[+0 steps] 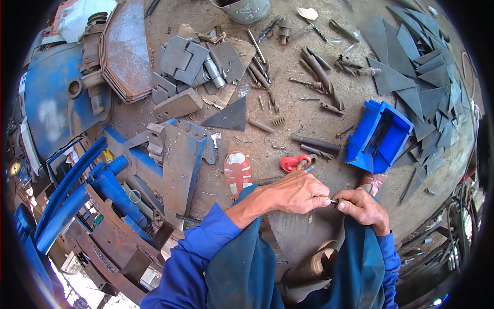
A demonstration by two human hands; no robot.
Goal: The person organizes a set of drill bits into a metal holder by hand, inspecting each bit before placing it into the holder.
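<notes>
My left hand (297, 192) reaches in from the left with its fingers curled and the thumb pressed to the forefinger. My right hand (363, 207) is closed too, thumb against forefinger, almost touching the left. Between the two sets of fingertips is a small dark metal piece (334, 202), gripped from both sides; its exact kind is too small to tell. Just beyond my left hand, a red ring-shaped object (294, 164) lies on the ground. A blue plastic bin (354, 154) stands tilted beyond my right hand, with dark contents in shadow.
Drill bits (321, 77) and rods litter the ground ahead. Triangular steel plates (406, 77) are heaped at the right. A steel beam (180, 165) and blue machine frame (110, 190) stand left. A bucket (244, 11) is at the top; a metal pipe (309, 268) lies between my legs.
</notes>
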